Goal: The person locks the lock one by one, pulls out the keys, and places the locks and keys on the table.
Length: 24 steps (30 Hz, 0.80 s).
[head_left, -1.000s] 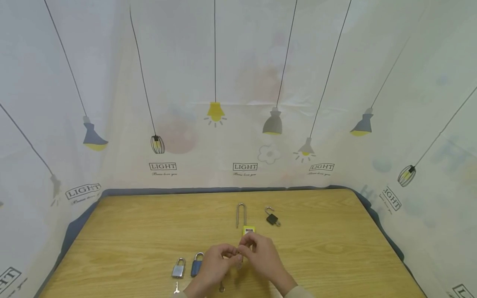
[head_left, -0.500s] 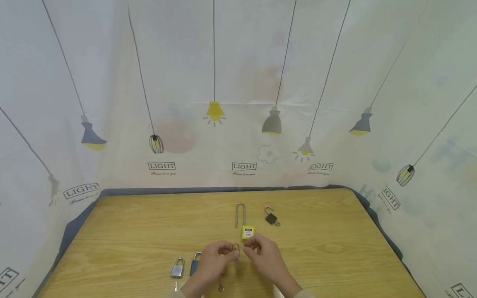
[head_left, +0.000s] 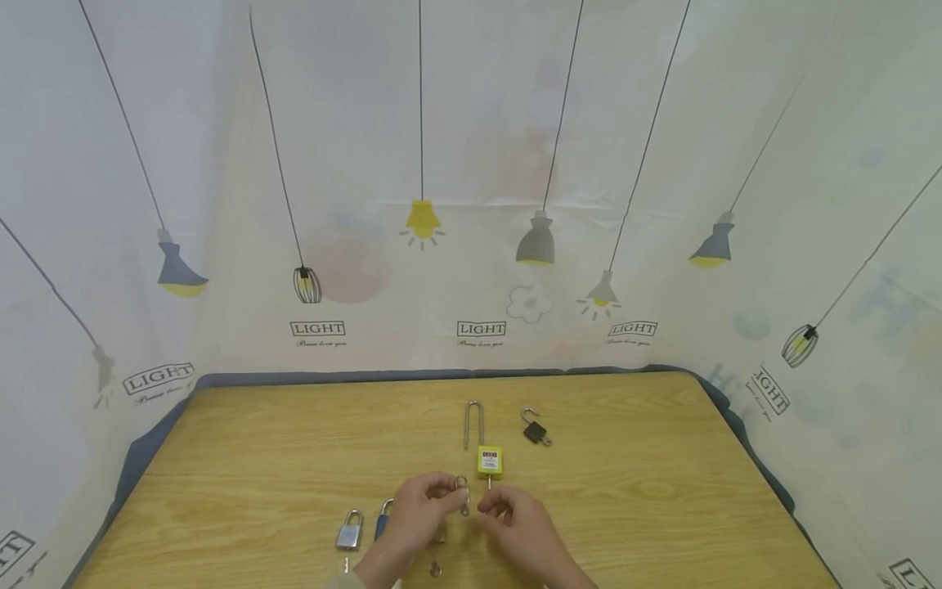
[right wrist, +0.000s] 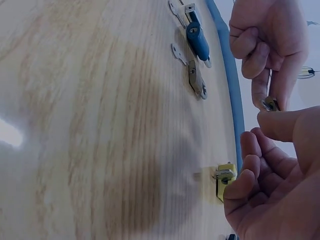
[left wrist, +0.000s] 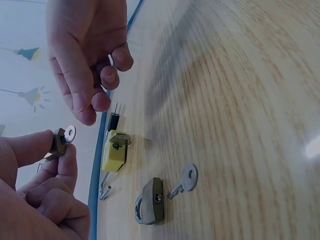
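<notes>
My left hand [head_left: 423,511] pinches a small brass-coloured padlock [left wrist: 58,145] between thumb and fingers, above the table. A key [left wrist: 70,133] stands in its base, and its shackle [head_left: 462,483] points up in the head view. To its right, my right hand [head_left: 515,519] hovers with loosely curled fingers, apart from the padlock and holding nothing. Just beyond the hands lies a yellow padlock [head_left: 490,462] with a long, open shackle and a key in its base. A blue padlock [head_left: 383,519] is partly covered by my left hand in the head view.
Left of the hands lie a silver padlock [head_left: 349,530] with a key [head_left: 347,564] below it. Another brass-coloured padlock [left wrist: 152,202] has its key [left wrist: 187,179] beside it. An unlocked black padlock [head_left: 536,432] lies farther back on the wooden table [head_left: 648,474].
My hands have come apart: the right has drawn away from the small padlock, towards me. The left still holds the padlock, now more visible, as is the yellow padlock.
</notes>
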### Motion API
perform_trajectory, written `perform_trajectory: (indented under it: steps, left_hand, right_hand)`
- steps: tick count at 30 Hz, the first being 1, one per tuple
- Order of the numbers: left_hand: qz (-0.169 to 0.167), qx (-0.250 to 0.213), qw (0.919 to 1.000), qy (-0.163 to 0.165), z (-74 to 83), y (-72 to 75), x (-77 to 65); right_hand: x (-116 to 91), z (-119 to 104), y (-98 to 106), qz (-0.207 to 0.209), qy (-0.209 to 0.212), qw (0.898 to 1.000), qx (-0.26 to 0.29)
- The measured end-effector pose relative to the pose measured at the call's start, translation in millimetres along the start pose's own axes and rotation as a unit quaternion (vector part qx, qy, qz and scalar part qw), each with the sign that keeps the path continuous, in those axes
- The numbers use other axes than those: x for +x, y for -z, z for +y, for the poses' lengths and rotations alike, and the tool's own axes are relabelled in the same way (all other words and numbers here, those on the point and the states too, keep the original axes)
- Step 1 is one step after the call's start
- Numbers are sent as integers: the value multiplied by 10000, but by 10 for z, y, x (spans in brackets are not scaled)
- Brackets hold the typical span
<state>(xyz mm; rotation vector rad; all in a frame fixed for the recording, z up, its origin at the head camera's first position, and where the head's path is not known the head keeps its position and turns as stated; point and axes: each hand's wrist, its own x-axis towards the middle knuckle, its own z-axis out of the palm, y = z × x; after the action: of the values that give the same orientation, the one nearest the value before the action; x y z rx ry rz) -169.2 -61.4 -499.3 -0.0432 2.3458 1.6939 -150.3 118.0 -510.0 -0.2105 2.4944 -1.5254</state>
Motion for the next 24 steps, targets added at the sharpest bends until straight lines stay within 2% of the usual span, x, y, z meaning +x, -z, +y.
perform_trajectory:
  steps: [5,14,24]
  left_hand:
    - [11,-9,10000,-25,-7,1,11]
    - [-7,8,9999,-113,-6,-32,-17]
    - [-8,-36,9998,-174,-20,-58,-25]
  right_hand:
    - [-20,14,-33,-117,168,9996,205]
    - [-3,52,-142,51,323,9987,388]
    - [30,71,-206,267,111,9984,480]
